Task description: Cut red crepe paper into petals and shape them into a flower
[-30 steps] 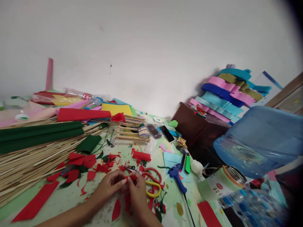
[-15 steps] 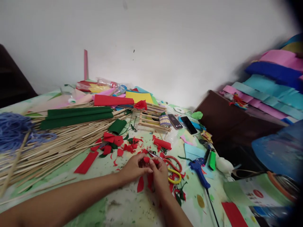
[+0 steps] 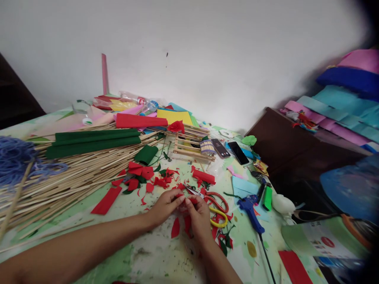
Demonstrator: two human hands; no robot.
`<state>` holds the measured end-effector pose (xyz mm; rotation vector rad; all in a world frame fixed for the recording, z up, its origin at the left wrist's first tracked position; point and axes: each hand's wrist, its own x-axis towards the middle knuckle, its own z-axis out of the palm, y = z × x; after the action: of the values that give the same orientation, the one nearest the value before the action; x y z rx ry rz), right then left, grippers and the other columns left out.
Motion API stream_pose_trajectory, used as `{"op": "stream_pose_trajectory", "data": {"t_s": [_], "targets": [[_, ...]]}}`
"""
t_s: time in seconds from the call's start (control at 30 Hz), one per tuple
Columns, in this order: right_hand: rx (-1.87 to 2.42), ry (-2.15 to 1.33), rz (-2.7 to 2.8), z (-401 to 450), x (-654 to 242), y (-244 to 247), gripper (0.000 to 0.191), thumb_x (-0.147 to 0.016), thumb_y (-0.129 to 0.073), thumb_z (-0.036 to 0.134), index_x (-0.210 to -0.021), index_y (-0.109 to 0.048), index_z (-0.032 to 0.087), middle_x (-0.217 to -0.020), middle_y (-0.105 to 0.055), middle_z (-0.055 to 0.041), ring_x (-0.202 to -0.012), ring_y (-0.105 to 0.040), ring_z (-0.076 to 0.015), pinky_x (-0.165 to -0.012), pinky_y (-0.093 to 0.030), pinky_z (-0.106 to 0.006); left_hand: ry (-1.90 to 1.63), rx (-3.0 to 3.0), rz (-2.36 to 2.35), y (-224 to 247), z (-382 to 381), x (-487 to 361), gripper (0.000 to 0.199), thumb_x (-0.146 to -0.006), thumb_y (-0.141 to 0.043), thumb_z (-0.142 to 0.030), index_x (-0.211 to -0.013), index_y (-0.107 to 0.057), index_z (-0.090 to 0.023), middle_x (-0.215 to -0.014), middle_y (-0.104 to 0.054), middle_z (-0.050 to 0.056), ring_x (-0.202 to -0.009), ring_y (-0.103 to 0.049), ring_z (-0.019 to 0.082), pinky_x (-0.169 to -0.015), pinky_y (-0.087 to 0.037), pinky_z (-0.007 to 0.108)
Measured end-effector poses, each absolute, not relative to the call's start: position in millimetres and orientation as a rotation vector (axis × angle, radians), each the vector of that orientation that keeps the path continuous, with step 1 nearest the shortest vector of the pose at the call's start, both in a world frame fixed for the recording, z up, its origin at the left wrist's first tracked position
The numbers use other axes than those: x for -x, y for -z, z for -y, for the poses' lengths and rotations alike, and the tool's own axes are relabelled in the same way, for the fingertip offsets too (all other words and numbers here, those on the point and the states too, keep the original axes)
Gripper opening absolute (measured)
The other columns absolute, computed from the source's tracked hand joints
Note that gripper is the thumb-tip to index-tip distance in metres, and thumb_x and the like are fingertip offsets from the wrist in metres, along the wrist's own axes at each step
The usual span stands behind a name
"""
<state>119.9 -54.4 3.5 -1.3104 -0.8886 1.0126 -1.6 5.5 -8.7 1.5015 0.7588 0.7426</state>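
Observation:
Between the fingertips of my left hand (image 3: 166,206) and my right hand (image 3: 197,215) is a small red paper piece (image 3: 182,199), mostly covered by the fingers. Both hands are closed in a pinch and nearly touch each other. Scissors (image 3: 217,211) with one red and one yellow handle loop lie just right of my right hand, blades apart from the fingers. Cut red petals (image 3: 175,228) lie on the table below the hands. More red scraps (image 3: 162,181) and a red roll of paper (image 3: 203,176) lie beyond them.
Thin wooden sticks (image 3: 97,169) and blue yarn (image 3: 16,161) cover the left. A stick frame (image 3: 189,148) bearing a red paper flower (image 3: 176,126) stands behind, near two phones (image 3: 238,153). At right are a blue glue gun (image 3: 251,213) with its cable and a green-labelled jar (image 3: 319,236).
Both hands have drawn their fingertips closer together on the red piece, which is now more hidden. The camera view has shifted slightly; the surrounding things lie as before.

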Motion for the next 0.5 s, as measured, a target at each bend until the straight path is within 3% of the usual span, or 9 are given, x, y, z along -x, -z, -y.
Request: {"op": "stream_pose_trajectory", "data": {"t_s": [0.5], "targets": [[1.311, -1.047, 0.822, 53.4, -119.3, -4.6, 0.010, -0.071, -0.060, 0.025, -0.076, -0.064, 0.017, -0.064, -0.065, 0.0002, -0.059, -0.057, -0.0137, -0.059, -0.046, -0.026, -0.770, -1.278, -0.831, 12.8, -10.3, -2.7, 0.025, -0.078, -0.059, -0.041, -0.074, -0.060, -0.016, -0.059, -0.057, -0.003, -0.055, -0.052, 0.013, -0.052, -0.041, 0.023]]}}
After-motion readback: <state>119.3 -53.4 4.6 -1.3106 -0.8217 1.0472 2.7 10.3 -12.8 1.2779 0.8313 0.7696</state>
